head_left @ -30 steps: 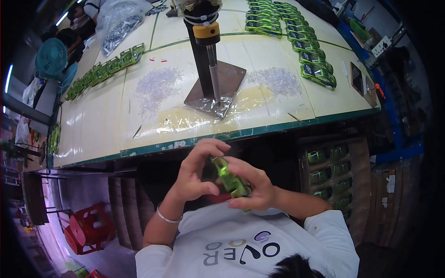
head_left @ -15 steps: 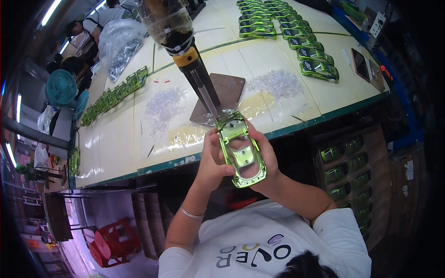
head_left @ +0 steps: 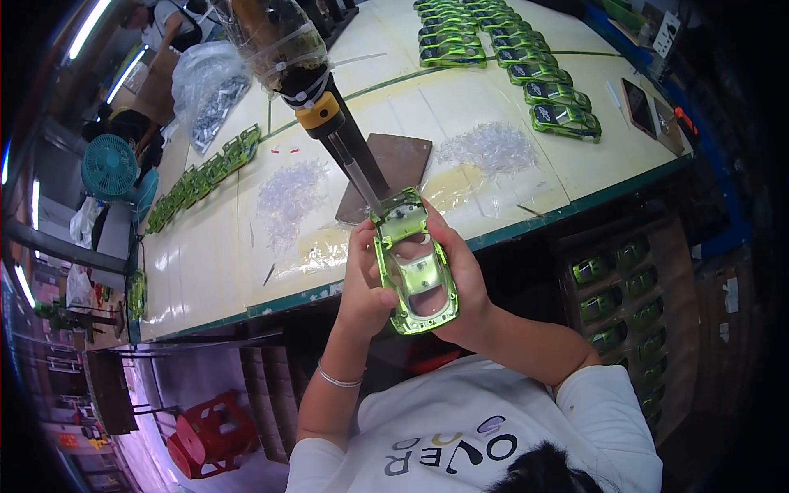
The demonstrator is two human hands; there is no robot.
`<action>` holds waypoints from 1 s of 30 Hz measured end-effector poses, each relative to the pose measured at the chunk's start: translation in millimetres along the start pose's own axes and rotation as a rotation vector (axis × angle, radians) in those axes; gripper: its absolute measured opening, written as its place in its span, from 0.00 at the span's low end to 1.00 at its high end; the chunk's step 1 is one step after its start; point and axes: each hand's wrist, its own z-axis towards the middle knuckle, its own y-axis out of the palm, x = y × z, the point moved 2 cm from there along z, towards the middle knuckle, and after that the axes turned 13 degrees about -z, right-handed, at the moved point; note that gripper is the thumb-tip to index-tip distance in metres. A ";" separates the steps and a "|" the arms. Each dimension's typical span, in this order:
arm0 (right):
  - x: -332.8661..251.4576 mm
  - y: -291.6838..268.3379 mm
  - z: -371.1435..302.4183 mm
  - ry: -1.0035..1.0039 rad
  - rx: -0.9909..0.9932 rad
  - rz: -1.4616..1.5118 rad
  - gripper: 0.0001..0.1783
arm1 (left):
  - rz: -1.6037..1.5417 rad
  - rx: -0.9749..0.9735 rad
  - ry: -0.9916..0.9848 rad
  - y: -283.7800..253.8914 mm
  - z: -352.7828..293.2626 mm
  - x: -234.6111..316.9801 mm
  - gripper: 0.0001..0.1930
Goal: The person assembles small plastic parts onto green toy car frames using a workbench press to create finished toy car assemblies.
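Note:
A shiny green toy car body shell (head_left: 422, 274), its hollow inside facing up, is held between my two hands. My left hand (head_left: 364, 283) grips its left side, the thumb lying on the edge. My right hand (head_left: 463, 283) wraps around the right side, most of its fingers hidden beneath the shell. Above the shell's far left corner ends the slim metal rod (head_left: 360, 178) of a bench-mounted tool with a yellow collar (head_left: 318, 113). I cannot tell whether rod and shell touch. Behind the shell lies the tool's brown base plate (head_left: 403, 156).
Piles of small clear plastic pieces (head_left: 292, 193) (head_left: 493, 149) flank the base plate on the table (head_left: 197, 283). More green shells stand in rows (head_left: 565, 122) at the far right and in a line (head_left: 205, 174) at left. A tray of shells (head_left: 612, 300) sits low right; a red stool (head_left: 212, 434) is low left.
Both hands have shifted slightly left with the shell, bringing its far left corner beneath the rod. The grip looks the same. A person at the far left has changed posture.

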 end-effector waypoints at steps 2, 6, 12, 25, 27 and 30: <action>-0.2 1.0 -0.6 0.003 -0.006 0.006 0.23 | -0.009 0.008 -0.004 -0.1 -0.4 0.8 0.56; -1.7 6.2 -3.6 0.034 0.053 0.033 0.22 | -0.026 0.013 -0.031 0.1 -1.6 0.9 0.56; 1.7 -4.1 -3.2 0.131 0.070 -0.009 0.22 | -0.056 0.049 -0.038 2.3 -3.5 1.8 0.55; -3.0 -8.3 -12.5 0.087 0.011 -0.161 0.29 | 0.027 0.006 -0.078 10.0 -3.8 7.3 0.49; -4.3 -12.6 -11.3 0.068 -0.010 -0.164 0.28 | -0.002 -0.013 -0.064 13.7 -2.7 5.8 0.48; -8.5 -9.0 -10.6 0.053 -0.014 -0.175 0.26 | -0.015 -0.019 -0.035 15.5 -2.9 4.3 0.47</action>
